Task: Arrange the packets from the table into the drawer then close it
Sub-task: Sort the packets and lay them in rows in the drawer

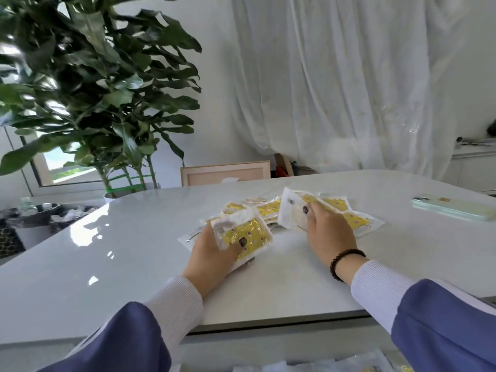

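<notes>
Several yellow-and-white packets (268,208) lie in a loose pile in the middle of the white table (134,253). My left hand (212,253) grips a small stack of packets (247,234), thumb on top, lifted slightly off the table. My right hand (330,234) holds another packet (291,210) tilted up on its edge, with more packets (359,221) flat under and beyond it. The open drawer (308,367) shows at the bottom edge below the tabletop, with a few packets lying inside.
A pale green phone (453,208) lies on the table at the right. A large leafy plant (102,89) stands behind the table's left corner. A chair back (225,173) and white curtains (349,76) are beyond the far edge.
</notes>
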`<state>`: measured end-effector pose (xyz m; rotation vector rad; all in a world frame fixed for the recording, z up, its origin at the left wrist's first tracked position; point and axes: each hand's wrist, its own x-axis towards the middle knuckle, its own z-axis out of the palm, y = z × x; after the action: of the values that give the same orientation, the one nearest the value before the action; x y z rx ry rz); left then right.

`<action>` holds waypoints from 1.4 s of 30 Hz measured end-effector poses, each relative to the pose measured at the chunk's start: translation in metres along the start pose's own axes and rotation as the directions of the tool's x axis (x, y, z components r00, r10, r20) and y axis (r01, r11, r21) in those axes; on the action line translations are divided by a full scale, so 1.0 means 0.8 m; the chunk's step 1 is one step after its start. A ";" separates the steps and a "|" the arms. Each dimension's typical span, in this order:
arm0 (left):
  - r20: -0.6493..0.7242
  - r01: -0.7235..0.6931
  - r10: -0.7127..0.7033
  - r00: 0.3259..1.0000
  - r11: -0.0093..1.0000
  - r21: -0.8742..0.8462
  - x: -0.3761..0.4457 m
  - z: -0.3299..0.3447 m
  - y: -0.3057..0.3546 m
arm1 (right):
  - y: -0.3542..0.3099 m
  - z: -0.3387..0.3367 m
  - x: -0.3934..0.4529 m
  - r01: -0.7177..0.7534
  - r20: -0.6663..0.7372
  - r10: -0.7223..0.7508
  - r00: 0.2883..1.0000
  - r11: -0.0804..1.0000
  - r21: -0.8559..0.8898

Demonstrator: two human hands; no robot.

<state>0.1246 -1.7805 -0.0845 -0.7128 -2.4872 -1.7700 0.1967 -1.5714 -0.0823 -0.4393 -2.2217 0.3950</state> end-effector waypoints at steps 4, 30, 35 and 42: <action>0.066 0.105 -0.090 0.994 0.953 -0.286 0.000 0.001 0.007 | -0.019 -0.001 -0.005 -0.054 -0.177 0.140 0.974 0.907 0.418; -0.078 0.051 -0.078 0.994 0.952 -0.301 0.012 -0.008 -0.014 | 0.102 -0.031 0.029 -0.273 0.352 0.416 0.838 0.880 -0.389; -0.219 0.096 -0.252 0.943 0.834 -0.543 0.022 -0.017 -0.016 | 0.082 -0.028 0.021 -0.063 0.356 0.216 0.909 0.916 -0.396; -0.239 0.093 -0.312 0.920 0.763 -0.639 0.016 -0.017 -0.008 | 0.074 -0.018 0.022 0.000 0.328 0.020 0.945 0.998 -0.063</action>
<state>0.1071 -1.7901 -0.0822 -0.0924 -1.8003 -2.5718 0.2079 -1.5091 -0.0869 -0.4436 -2.5625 0.4311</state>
